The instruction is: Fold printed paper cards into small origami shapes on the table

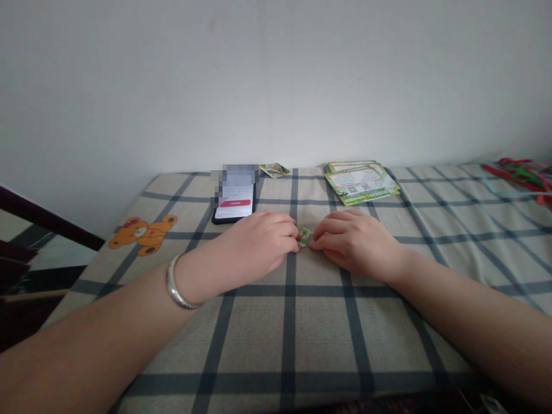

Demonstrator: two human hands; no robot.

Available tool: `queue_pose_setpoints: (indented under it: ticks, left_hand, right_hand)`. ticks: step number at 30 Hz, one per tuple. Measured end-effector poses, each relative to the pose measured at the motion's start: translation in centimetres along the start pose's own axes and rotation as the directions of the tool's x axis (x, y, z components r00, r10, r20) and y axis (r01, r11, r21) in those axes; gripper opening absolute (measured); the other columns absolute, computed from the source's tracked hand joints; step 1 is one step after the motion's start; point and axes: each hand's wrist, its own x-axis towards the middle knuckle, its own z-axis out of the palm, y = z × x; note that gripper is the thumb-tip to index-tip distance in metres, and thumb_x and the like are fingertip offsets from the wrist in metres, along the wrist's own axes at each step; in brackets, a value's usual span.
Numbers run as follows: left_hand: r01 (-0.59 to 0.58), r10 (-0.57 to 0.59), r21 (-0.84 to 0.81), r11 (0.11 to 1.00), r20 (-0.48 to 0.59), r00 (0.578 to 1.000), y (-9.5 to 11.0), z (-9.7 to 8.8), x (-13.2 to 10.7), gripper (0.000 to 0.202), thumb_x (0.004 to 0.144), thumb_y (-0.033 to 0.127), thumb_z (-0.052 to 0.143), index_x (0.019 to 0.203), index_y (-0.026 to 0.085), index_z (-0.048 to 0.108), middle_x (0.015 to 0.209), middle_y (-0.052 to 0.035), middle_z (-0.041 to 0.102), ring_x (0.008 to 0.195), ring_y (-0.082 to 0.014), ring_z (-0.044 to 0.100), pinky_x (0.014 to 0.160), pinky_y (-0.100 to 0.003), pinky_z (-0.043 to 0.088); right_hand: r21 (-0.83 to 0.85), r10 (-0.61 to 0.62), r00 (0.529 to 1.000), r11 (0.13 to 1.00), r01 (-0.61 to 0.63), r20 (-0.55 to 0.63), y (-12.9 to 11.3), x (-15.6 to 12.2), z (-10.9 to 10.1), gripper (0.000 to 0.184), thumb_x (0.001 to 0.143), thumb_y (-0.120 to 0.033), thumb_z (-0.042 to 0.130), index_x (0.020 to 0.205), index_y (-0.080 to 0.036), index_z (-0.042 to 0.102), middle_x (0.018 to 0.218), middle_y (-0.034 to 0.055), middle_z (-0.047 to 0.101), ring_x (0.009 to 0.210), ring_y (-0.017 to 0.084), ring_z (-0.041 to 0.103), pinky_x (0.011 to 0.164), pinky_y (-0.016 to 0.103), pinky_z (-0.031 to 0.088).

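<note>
Between my two hands is a small folded piece of green-and-white printed paper [306, 236], low over the checked tablecloth. My left hand [254, 244], with a silver bangle at the wrist, pinches its left side with the fingertips. From the other side my right hand [356, 241] grips the paper's right edge, fingers curled together. Both thumbs are mostly hidden. Behind my left hand lies a phone [235, 201] with a lit screen, partly blurred out. A folded printed paper piece [275, 170] rests by the wall, right of the phone.
A stack of green-and-white printed cards [362, 183] lies at the back, right of centre. An orange bear cutout [144, 233] is on the left of the checked tablecloth [328, 339]. Red and green items [524, 175] sit at the far right. A white wall [276, 75] bounds the back.
</note>
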Motion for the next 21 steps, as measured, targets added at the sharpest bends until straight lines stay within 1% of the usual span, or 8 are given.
queue_pose_setpoints:
  ticks: [3,6,11,14,17,21]
  left_hand:
    - [-0.016,0.016,0.008,1.000,0.000,1.000,-0.1,-0.2,0.0,0.019,0.085,0.012,0.056,0.098,0.019,0.069,0.105,-0.0011,0.069,0.108,-0.0210,0.057,0.098,-0.037,0.044]
    - [-0.020,0.019,0.025,0.999,0.014,1.000,0.1,-0.2,0.0,0.019,0.084,0.013,0.057,0.099,0.019,0.068,0.106,-0.0012,0.069,0.109,-0.0213,0.057,0.101,-0.038,0.043]
    - [0.043,-0.049,0.083,0.996,0.074,0.996,1.0,-0.3,0.0,0.017,0.086,0.017,0.057,0.099,0.016,0.067,0.107,-0.0066,0.067,0.108,-0.0237,0.057,0.097,-0.041,0.046]
    - [0.047,-0.056,0.094,0.994,0.093,0.994,1.2,-0.4,0.0,0.017,0.087,0.017,0.055,0.099,0.016,0.067,0.106,-0.0075,0.067,0.109,-0.0239,0.057,0.097,-0.042,0.045]
    - [0.052,-0.058,0.065,0.996,0.091,0.994,1.0,-0.5,0.0,0.021,0.085,0.017,0.055,0.103,0.016,0.067,0.107,-0.0067,0.067,0.110,-0.0240,0.057,0.099,-0.042,0.044]
    - [0.073,-0.072,-0.019,0.997,0.076,0.995,0.4,-0.8,0.0,0.024,0.083,0.012,0.055,0.101,0.019,0.069,0.107,-0.0028,0.069,0.108,-0.0204,0.059,0.099,-0.037,0.045]
  right_hand:
    - [-0.021,0.001,1.000,1.000,-0.001,0.010,-0.1,-0.1,-0.3,0.022,0.092,-0.019,0.049,0.091,-0.022,0.071,0.093,0.0021,0.069,0.083,0.018,0.057,0.076,0.032,0.040]
    - [-0.043,0.025,0.999,0.999,-0.023,0.038,-0.2,-0.1,-0.3,0.020,0.092,-0.019,0.050,0.092,-0.022,0.070,0.096,0.0025,0.069,0.084,0.018,0.057,0.076,0.033,0.041]
    - [-0.057,0.034,0.998,0.998,-0.031,0.053,-0.3,0.1,-0.3,0.016,0.089,-0.018,0.053,0.088,-0.021,0.069,0.098,0.0030,0.068,0.086,0.019,0.057,0.076,0.033,0.041]
    - [-0.052,0.027,0.999,0.998,-0.025,0.047,-0.1,0.0,-0.6,0.017,0.089,-0.017,0.054,0.086,-0.022,0.070,0.097,0.0023,0.069,0.087,0.019,0.057,0.076,0.033,0.042]
    - [-0.036,0.016,0.999,0.999,-0.014,0.042,0.1,-0.3,-0.9,0.019,0.088,-0.015,0.054,0.089,-0.021,0.071,0.093,0.0028,0.070,0.089,0.019,0.058,0.076,0.032,0.042]
    - [-0.023,-0.001,0.998,1.000,0.003,0.058,0.4,-0.5,-1.0,0.019,0.089,-0.014,0.053,0.093,-0.019,0.072,0.095,0.0046,0.071,0.094,0.020,0.058,0.079,0.033,0.044]
